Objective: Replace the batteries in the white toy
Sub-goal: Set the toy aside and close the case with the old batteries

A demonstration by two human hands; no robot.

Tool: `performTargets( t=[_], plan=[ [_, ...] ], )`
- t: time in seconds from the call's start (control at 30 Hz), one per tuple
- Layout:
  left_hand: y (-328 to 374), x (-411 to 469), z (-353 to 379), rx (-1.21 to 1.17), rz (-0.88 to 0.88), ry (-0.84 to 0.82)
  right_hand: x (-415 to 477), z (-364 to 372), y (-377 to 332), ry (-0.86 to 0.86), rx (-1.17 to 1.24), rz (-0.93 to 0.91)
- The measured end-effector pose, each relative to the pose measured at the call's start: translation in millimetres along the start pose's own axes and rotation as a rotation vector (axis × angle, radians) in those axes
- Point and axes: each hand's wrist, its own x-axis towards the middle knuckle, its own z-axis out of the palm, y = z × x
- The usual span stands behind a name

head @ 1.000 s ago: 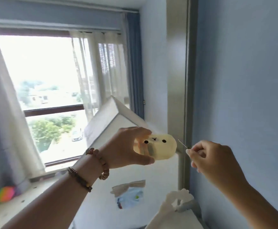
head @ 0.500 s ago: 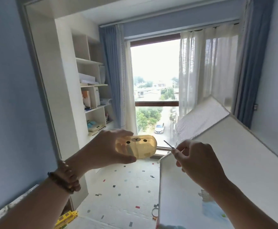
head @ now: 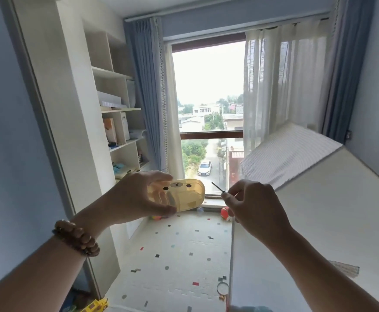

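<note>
Right now both hands are up in mid-air w/ nothing under them but floor, so the main risk is a drop. Left hand [head: 136,199] is wrapped round the near end of the toy [head: 179,194], thumb below, fingers over the top; it's held lengthways, face side up, and lit from behind by the window [head: 208,91] so it reads yellowish and see-through rather than white. Grip covers only one end, far end sticks out free; any twist or push there could lever it out of the hand. Right hand [head: 256,206] is pinched shut on a thin dark tool [head: 217,187], prob. a small screwdriver, tip aimed at the toy's free end but not touching, a small gap between. Tip could skid off smooth plastic or jab the left fingers if pushed w/o support. Can't see a battery door or screw from this side; glare makes it harder.

Around: shelves [head: 120,122] at left w/ boxes etc., patterned play mat [head: 179,255] below w/ a yellow toy truck [head: 96,306], a ring [head: 222,289] and a red ball [head: 224,212] on it, white bed surface [head: 319,221] at right. A loose screw or battery falling onto that speckled mat would be hard to find. The bed is the nearest flat surface to work on.
</note>
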Motion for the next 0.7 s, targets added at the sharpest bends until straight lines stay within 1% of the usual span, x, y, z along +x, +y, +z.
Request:
performTargets(
  t=[0.23,0.4,0.57,0.7],
  plan=[
    [-82.7,53.8,0.3,-0.045,0.009,0.000,63.3,70.0,-4.5,0.002,-0.038,0.007],
    [-138.8,107.9,14.3,-0.031,-0.001,0.000,129.9,125.6,12.8,-0.027,-0.031,0.009],
    [-189.5,178.7,16.7,-0.038,-0.071,0.004,211.5,171.6,34.3,-0.054,0.017,0.037],
    [-236.8,234.1,28.2,-0.068,-0.074,0.045,275.6,213.4,57.1,-0.073,0.025,0.031]
  ],
)
